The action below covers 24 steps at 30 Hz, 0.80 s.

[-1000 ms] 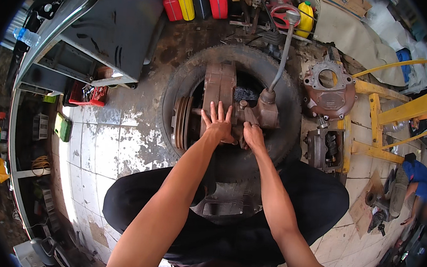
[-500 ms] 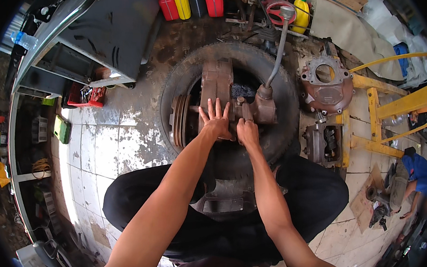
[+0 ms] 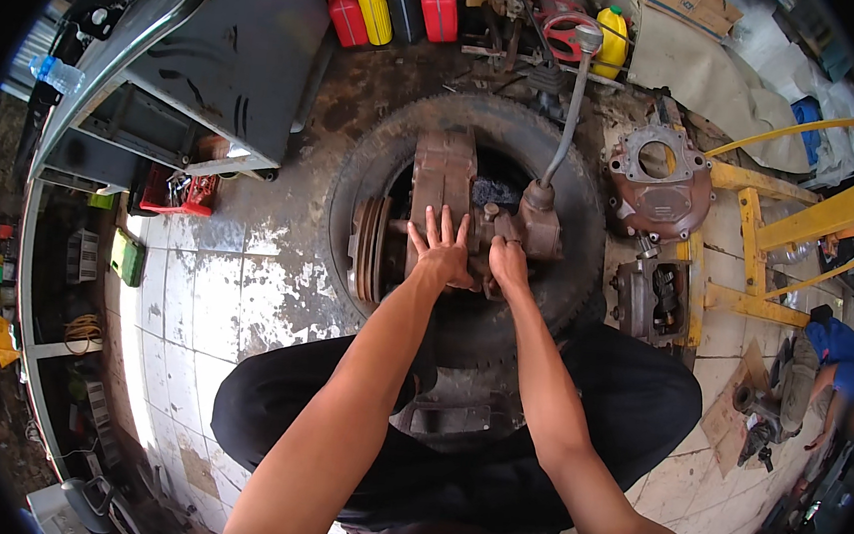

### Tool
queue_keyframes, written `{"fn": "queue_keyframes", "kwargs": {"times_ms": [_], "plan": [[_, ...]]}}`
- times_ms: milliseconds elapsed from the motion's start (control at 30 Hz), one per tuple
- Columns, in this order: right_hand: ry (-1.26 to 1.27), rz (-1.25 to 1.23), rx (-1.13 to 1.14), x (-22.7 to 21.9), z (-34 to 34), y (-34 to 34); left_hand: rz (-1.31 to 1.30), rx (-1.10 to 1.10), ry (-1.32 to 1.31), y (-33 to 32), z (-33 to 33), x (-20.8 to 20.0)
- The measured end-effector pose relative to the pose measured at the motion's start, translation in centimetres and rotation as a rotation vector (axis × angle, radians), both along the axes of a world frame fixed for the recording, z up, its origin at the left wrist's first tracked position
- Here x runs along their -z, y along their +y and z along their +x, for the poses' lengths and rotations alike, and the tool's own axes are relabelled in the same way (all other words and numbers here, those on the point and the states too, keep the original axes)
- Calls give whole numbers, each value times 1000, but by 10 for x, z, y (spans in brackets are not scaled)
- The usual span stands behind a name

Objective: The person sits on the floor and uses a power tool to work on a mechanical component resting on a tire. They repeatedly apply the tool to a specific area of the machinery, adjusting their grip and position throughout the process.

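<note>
A rusty brown gearbox [image 3: 444,173] lies across a worn black tyre [image 3: 361,146] on the floor in front of me. My left hand [image 3: 440,258] rests flat on its housing, fingers spread. Just right of it, my right hand [image 3: 508,265] is closed low against the gearbox casing. Whatever its fingers grip is hidden. A grooved round drum [image 3: 369,249] sits on the gearbox's left end. From the right part of the gearbox, a long gear lever [image 3: 568,118] with a round knob rises and leans to the far right.
Right of the tyre lie a bell housing [image 3: 659,190] and an open metal casing [image 3: 653,300], beside a yellow metal frame [image 3: 751,227]. A grey metal bench [image 3: 223,60] stands left, near a red crate [image 3: 180,193]. A person in blue [image 3: 840,350] is at far right.
The whole view has shifted slightly, so the scene sits a little lower and further right. My left hand keeps its place on the gearbox; my right hand has edged slightly away from me.
</note>
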State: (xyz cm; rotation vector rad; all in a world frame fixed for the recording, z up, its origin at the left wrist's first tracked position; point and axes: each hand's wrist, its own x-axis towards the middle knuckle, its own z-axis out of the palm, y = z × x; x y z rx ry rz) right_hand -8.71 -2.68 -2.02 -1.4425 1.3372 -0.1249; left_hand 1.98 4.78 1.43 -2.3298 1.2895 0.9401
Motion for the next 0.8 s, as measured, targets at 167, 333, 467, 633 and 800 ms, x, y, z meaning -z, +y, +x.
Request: {"fn": "queue_keyframes", "kwargs": {"times_ms": [167,333,467,633,800], "plan": [[9,-214,-87,27,-15,-2,19,5,27,-7,-6,-7],[-125,130,132,8,-4,-11,-5,3,13,-5,-4,-1],[-125,248,70,6,-18,-4,7,-6,23,-3,-3,-4],[-229,321,215,12,-15,-17,-4,10,8,-6,-5,-1],[-237,389,225,12,-23,-12,16,11,17,-5,-7,-3]]}}
